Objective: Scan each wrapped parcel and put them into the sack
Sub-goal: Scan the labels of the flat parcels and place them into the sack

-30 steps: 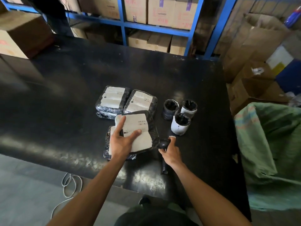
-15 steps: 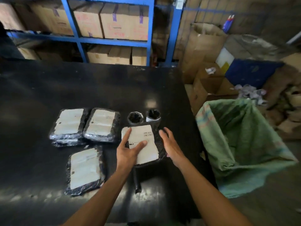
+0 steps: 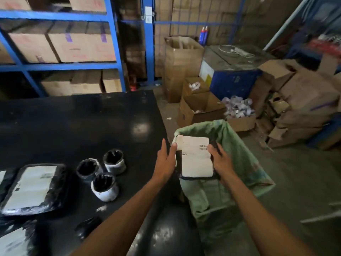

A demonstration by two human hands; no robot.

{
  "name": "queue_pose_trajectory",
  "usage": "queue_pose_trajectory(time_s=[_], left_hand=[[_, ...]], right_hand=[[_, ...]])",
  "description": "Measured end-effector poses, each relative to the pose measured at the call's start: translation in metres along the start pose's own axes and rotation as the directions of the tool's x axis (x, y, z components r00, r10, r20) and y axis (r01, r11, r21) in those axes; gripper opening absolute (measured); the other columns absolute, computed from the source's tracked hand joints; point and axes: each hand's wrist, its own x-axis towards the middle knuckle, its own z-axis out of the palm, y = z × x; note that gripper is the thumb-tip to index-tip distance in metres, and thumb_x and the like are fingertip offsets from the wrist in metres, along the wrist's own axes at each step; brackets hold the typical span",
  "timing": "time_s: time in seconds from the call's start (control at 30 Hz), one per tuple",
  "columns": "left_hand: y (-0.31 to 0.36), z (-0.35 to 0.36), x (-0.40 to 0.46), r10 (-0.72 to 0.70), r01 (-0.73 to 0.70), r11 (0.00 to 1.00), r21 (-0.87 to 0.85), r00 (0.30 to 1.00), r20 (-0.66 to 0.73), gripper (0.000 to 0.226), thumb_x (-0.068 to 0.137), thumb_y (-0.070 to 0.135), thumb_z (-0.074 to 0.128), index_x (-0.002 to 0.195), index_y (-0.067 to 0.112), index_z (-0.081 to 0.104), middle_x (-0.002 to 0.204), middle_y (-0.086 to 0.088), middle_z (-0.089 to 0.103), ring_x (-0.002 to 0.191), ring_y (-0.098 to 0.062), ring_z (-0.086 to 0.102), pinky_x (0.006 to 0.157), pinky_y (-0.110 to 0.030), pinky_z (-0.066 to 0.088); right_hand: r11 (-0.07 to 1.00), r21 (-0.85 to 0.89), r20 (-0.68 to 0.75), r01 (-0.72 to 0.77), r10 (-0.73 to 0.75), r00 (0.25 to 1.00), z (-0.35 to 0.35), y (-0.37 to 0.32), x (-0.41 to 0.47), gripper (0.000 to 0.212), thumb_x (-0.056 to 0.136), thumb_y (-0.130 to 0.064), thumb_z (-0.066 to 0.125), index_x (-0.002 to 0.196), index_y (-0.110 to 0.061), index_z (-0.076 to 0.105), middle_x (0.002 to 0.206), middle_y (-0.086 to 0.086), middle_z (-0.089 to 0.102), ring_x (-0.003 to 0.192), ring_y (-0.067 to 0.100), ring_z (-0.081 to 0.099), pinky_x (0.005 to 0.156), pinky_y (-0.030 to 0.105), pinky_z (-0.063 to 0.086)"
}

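Observation:
A black-wrapped parcel with a white label is held over the mouth of the green sack, just past the table's right edge. My left hand grips its left side and my right hand its right side. Another flat parcel lies on the black table at the left, with one more parcel partly out of view at the bottom left. Three small round wrapped parcels stand in a cluster mid-table. The dark scanner lies near the table's front edge.
Blue shelving with cardboard boxes stands behind the table. Open cartons, a blue bin and piled boxes crowd the floor behind and to the right of the sack.
Both hands lifted the labelled parcel off the table and carried it right, over the sack. My right hand, open half a second ago, now grips it. The view swung right.

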Motion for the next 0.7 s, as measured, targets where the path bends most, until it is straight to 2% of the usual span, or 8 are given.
queue_pose_trajectory(time_s=[0.07, 0.2, 0.37, 0.53, 0.7], left_hand=[[0.003, 0.029, 0.026, -0.003, 0.004, 0.996, 0.094, 1.0, -0.01, 0.072, 0.103, 0.058, 0.034, 0.161, 0.024, 0.009, 0.165, -0.01, 0.019, 0.149, -0.031, 0.027, 0.118, -0.044, 0.026], [-0.006, 0.073, 0.072, -0.027, 0.041, 0.971, 0.234, 0.998, -0.062, 0.072, 0.101, 0.061, 0.032, 0.16, 0.029, 0.006, 0.166, -0.012, 0.009, 0.149, -0.04, 0.022, 0.119, -0.055, 0.025], [-0.016, 0.1, 0.12, -0.05, 0.086, 0.921, 0.379, 0.993, -0.105, 0.074, 0.102, 0.056, 0.034, 0.161, 0.024, 0.001, 0.166, -0.017, 0.003, 0.147, -0.046, 0.023, 0.116, -0.058, 0.028], [-0.029, 0.109, 0.146, -0.018, 0.07, 0.863, 0.5, 0.994, -0.11, 0.077, 0.103, 0.049, 0.038, 0.16, 0.019, -0.005, 0.161, -0.02, 0.016, 0.136, -0.048, 0.04, 0.107, -0.058, 0.041], [-0.036, 0.105, 0.149, -0.003, 0.041, 0.849, 0.527, 0.997, -0.074, 0.077, 0.105, 0.044, 0.038, 0.16, 0.017, -0.01, 0.159, -0.015, 0.02, 0.135, -0.042, 0.044, 0.109, -0.053, 0.041]], right_hand=[[1.0, 0.01, -0.043, -0.03, 0.03, 0.999, -0.023, 0.006, 0.032, 0.055, 0.099, -0.036, 0.064, 0.15, -0.019, 0.051, 0.143, 0.006, 0.06, 0.123, 0.025, 0.059, 0.093, 0.03, 0.045], [0.989, 0.088, -0.068, -0.122, 0.128, 0.989, -0.045, 0.031, 0.077, 0.054, 0.099, -0.037, 0.063, 0.15, -0.022, 0.052, 0.138, 0.006, 0.063, 0.111, 0.022, 0.063, 0.084, 0.032, 0.05], [0.979, -0.002, 0.025, -0.206, 0.206, 0.978, -0.04, 0.079, 0.124, 0.05, 0.1, -0.039, 0.062, 0.147, -0.027, 0.054, 0.133, 0.005, 0.067, 0.109, 0.022, 0.067, 0.087, 0.036, 0.057], [0.968, -0.166, 0.154, -0.188, 0.213, 0.965, 0.004, 0.127, 0.165, 0.053, 0.101, -0.033, 0.062, 0.151, -0.021, 0.051, 0.144, 0.007, 0.061, 0.127, 0.023, 0.059, 0.096, 0.024, 0.041], [0.948, -0.224, 0.223, -0.224, 0.274, 0.936, 0.051, 0.17, 0.188, 0.056, 0.098, -0.044, 0.063, 0.151, -0.034, 0.048, 0.142, 0.001, 0.062, 0.128, 0.024, 0.059, 0.108, 0.036, 0.047]])
